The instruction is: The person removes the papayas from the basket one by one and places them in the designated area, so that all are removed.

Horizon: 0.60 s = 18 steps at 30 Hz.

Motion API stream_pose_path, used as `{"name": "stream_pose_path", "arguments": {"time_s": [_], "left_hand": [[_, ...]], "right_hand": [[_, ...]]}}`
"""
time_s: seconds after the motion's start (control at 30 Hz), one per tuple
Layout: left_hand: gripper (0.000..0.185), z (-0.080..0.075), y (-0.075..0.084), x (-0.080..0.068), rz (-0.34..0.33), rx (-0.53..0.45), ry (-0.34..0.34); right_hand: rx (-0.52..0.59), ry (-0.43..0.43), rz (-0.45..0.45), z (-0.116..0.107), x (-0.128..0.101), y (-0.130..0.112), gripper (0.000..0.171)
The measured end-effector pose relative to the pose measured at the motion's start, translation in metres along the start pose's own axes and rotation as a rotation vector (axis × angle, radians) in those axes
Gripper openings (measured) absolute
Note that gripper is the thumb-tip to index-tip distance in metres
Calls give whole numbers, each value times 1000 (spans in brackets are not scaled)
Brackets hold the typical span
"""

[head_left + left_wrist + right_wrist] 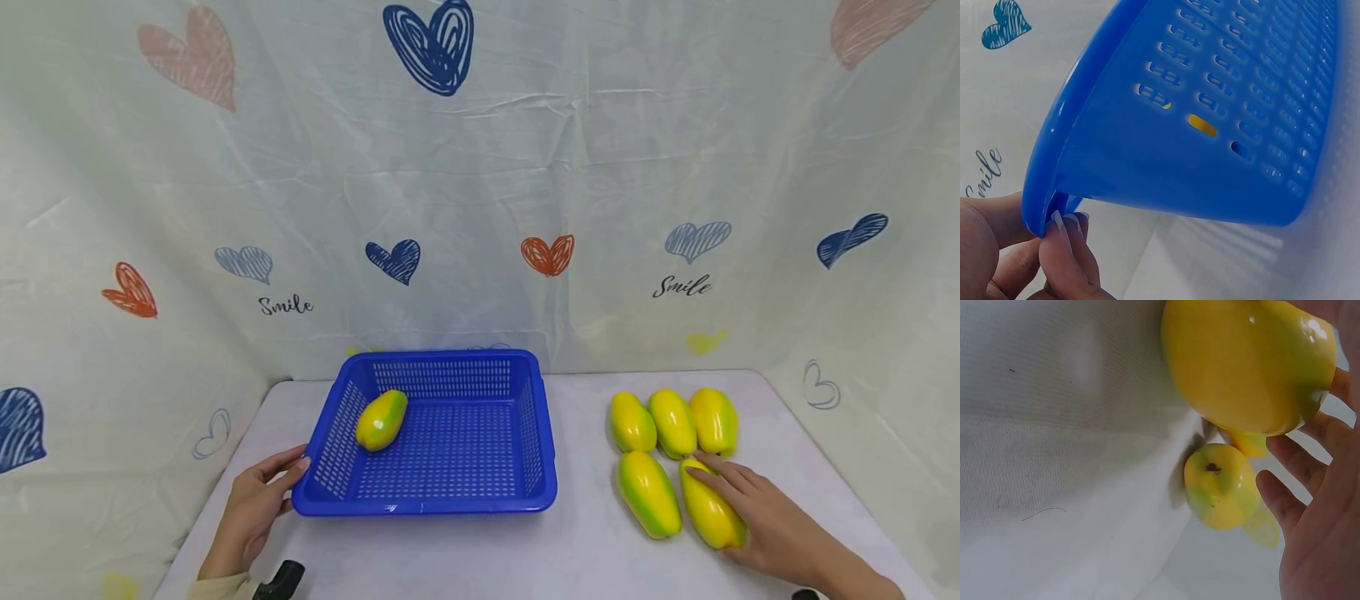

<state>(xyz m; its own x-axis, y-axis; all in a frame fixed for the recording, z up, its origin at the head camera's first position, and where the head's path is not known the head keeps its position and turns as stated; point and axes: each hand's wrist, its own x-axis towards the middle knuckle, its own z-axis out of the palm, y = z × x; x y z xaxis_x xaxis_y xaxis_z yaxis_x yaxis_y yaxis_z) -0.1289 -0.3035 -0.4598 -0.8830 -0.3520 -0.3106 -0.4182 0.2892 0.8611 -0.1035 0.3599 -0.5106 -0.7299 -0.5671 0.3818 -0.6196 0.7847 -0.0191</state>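
A blue plastic basket [435,507] with slotted walls stands left of the table's middle, and one yellow-green papaya [381,421] lies inside it on the left. My left hand [251,508] pinches the basket's left rim; in the left wrist view the fingertips [1063,250] curl under that rim. On the right, my right hand [772,521] spans a papaya [708,504] that lies nearest to me, thumb at one end and fingers at the other. In the right wrist view this papaya [1247,362] is partly cut off by the frame's top edge.
Beside the held fruit lies another papaya [648,494]. Behind them stands a row of three papayas [672,423]. The white tabletop [585,550] ends at a pale curtain [465,183] printed with hearts.
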Motion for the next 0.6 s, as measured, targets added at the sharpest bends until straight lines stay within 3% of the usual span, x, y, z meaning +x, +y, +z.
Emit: {"name": "stream_pose_path", "arguments": {"time_s": [0.6], "left_hand": [[57,-1,1,-2,6,-22,-18]], "right_hand": [[25,-3,6,6,10,4,114]]}}
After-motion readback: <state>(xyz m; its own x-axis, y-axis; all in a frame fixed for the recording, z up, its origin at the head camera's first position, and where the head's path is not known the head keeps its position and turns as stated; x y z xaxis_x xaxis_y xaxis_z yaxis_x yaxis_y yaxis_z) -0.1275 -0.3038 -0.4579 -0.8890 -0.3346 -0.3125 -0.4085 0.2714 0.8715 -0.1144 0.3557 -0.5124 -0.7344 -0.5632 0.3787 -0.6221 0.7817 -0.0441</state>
